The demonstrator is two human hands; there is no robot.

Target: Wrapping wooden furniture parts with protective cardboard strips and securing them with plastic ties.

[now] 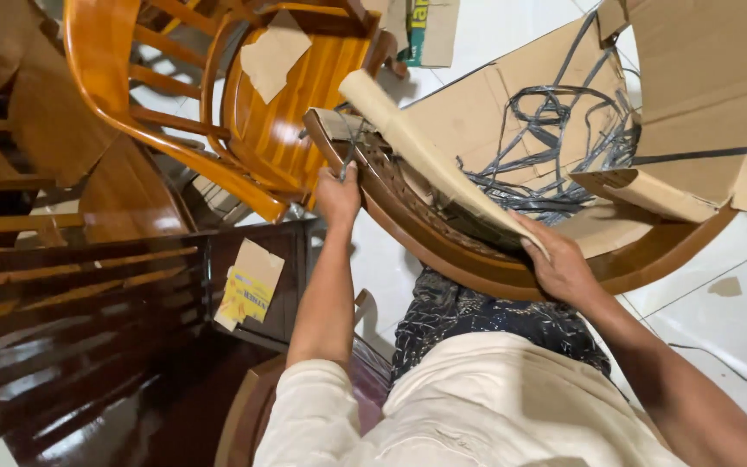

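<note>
Left hand (339, 195) is closed in a fist around a small grey tool (345, 164), looks like a cutter or pliers but too small to tell which; the tool tip points up, away from the wrist, at the grey strapping (352, 130) on the near end of the curved chair frame (443, 246). Right hand (561, 266) lies flat, fingers together, pressing on the frame's inner edge and pinning the lower end of a long cardboard strip (425, 156) that runs up and leftward from its fingertips toward the left hand. The frame is a brown wooden arc spanning between both hands and continuing past the right hand to the far right; it sits above the person's lap, patterned dark trousers (477, 316) directly below. Beyond the right hand's fingertips: a tangle of loose grey plastic straps (555, 147) lying on flattened cardboard (477, 112), with a folded cardboard wrap (702, 95) further right. Above the left hand, an orange-varnished chair (287, 121) with a paper patch on the seat. Left of the left forearm, a dark brown glossy chair (88, 320) carrying a yellow label (248, 290). White tiled floor (728, 320) to the right of the right forearm
</note>
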